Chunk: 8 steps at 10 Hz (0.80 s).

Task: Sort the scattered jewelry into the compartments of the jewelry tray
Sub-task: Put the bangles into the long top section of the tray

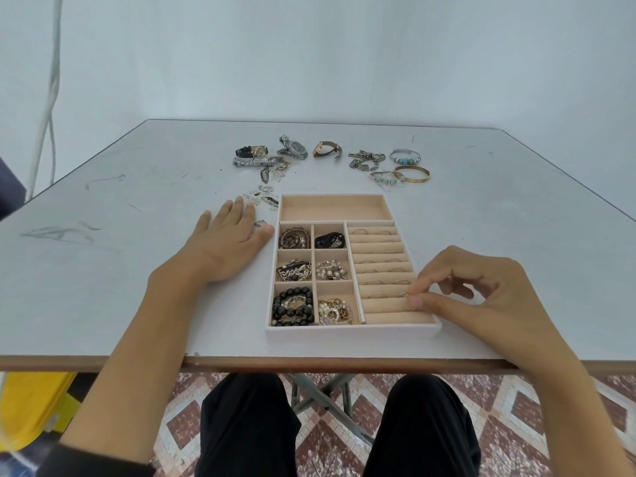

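The right hand pinches what looks like a thin ring between thumb and forefinger, the other fingers loosely curled, and holds it over a near slot of the padded ring rolls on the right side of the jewelry tray. Several slim metal bands already sit in the slots farther back; the nearest rolls look bare.

The tray is lined in soft beige, suede-like fabric with a pale outer rim. Its six square compartments are all filled: glossy black bead bracelets, pearl and gilt tangles, silver chain links. The long far compartment holds nothing.

The left hand lies flat, fingers straight, on the scuffed white bench just left of the tray, holding nothing, close to small silvery pieces.

By my judgement the sorting is past halfway. Still loose at the far side are watches, a heavy chain, turquoise bead bracelets and a smooth gold bangle.
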Tool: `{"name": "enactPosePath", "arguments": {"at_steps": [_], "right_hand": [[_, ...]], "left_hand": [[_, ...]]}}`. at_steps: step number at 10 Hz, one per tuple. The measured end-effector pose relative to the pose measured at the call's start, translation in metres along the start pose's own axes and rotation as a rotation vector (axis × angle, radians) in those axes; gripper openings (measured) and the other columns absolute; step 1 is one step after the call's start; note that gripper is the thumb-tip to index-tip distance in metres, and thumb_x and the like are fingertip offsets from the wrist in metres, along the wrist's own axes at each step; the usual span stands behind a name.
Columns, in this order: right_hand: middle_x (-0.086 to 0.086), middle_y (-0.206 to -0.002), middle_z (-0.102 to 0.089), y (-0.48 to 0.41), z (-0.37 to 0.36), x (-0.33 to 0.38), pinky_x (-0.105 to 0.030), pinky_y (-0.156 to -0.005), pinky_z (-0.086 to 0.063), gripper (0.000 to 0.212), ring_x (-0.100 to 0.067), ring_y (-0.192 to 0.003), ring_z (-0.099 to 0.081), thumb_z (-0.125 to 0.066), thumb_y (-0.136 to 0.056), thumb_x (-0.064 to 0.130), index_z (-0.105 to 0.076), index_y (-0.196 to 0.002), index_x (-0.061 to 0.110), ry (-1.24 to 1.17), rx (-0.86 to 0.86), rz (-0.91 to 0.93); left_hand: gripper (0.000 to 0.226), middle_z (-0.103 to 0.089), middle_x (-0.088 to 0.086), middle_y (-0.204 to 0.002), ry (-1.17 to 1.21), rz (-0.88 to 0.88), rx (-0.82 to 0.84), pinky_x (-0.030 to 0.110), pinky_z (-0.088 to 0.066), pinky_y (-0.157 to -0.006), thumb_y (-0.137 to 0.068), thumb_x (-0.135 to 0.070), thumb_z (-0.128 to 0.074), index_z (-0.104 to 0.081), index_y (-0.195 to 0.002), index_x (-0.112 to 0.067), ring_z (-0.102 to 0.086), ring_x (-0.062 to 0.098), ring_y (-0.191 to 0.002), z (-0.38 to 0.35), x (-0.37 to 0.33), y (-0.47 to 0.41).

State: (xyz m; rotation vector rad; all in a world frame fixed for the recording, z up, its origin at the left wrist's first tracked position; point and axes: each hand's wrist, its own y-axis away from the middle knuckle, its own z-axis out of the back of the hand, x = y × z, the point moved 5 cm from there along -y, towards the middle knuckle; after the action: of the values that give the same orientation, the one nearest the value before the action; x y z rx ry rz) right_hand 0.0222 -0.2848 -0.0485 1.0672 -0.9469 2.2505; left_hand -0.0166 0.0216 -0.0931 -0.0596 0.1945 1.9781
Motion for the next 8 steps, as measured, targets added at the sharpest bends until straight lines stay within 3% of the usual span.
{"name": "enactPosePath", "arguments": {"at_steps": [2, 4, 5, 6, 7, 8], "right_hand": [[0.003, -0.074, -0.065, -0.0005, -0.002, -0.0002, -0.016, -0.061, -0.037, 0.006, -0.019, -0.07, -0.05, -0.079, -0.069, 0.024, -0.073, -0.07, 0.023, 0.062, 0.02, 0.035], [0.004, -0.075, -0.063, -0.0012, -0.0041, -0.0017, -0.014, -0.064, -0.035, 0.012, -0.01, -0.069, -0.05, -0.079, -0.072, 0.008, -0.073, -0.069, 0.018, 0.022, 0.079, 0.008], [0.002, -0.077, -0.061, -0.0024, -0.0056, -0.0037, -0.016, -0.064, -0.036, 0.007, -0.017, -0.07, -0.049, -0.079, -0.074, 0.015, -0.073, -0.071, 0.018, 0.0, 0.101, 0.0], [0.002, -0.079, -0.061, -0.0023, -0.0064, -0.0028, -0.017, -0.064, -0.037, 0.015, -0.018, -0.071, -0.052, -0.069, -0.08, 0.03, -0.071, -0.074, 0.016, 0.008, 0.111, 0.049], [0.003, -0.079, -0.063, -0.0029, -0.0037, -0.0028, -0.022, -0.064, -0.038, 0.013, -0.015, -0.07, -0.052, -0.066, -0.087, 0.023, -0.068, -0.077, 0.015, -0.001, 0.074, 0.019], [0.005, -0.079, -0.063, -0.0035, -0.0043, -0.0063, -0.015, -0.066, -0.037, 0.007, -0.01, -0.07, -0.049, -0.07, -0.082, 0.026, -0.068, -0.08, 0.02, 0.012, 0.067, -0.026]], "left_hand": [[0.067, 0.011, 0.003, -0.16, 0.002, 0.002, -0.006, 0.04, 0.006, -0.12, -0.098, -0.051, -0.011, 0.004, -0.152, -0.014, 0.011, 0.014, -0.147, -0.0002, 0.0001, 0.0014], [0.067, 0.01, 0.003, -0.16, 0.011, -0.001, -0.008, 0.04, 0.006, -0.12, -0.099, -0.051, -0.012, 0.002, -0.153, -0.014, 0.01, 0.014, -0.147, 0.0005, 0.0001, 0.0011], [0.067, 0.01, 0.002, -0.16, 0.014, -0.002, -0.011, 0.039, 0.006, -0.12, -0.099, -0.051, -0.012, 0.002, -0.153, -0.014, 0.01, 0.014, -0.147, 0.0002, 0.0006, 0.0012], [0.067, 0.01, 0.003, -0.16, 0.02, -0.006, -0.015, 0.04, 0.006, -0.12, -0.098, -0.051, -0.013, 0.001, -0.153, -0.015, 0.01, 0.014, -0.147, -0.0001, 0.0012, 0.0007], [0.067, 0.009, 0.002, -0.16, 0.021, -0.007, -0.018, 0.04, 0.005, -0.12, -0.099, -0.051, -0.013, 0.0, -0.153, -0.015, 0.009, 0.014, -0.147, 0.0, 0.001, 0.0002], [0.067, 0.008, 0.003, -0.16, 0.019, -0.007, -0.019, 0.039, 0.005, -0.12, -0.099, -0.051, -0.014, 0.0, -0.153, -0.014, 0.009, 0.015, -0.147, 0.0002, 0.001, -0.0001]]}}
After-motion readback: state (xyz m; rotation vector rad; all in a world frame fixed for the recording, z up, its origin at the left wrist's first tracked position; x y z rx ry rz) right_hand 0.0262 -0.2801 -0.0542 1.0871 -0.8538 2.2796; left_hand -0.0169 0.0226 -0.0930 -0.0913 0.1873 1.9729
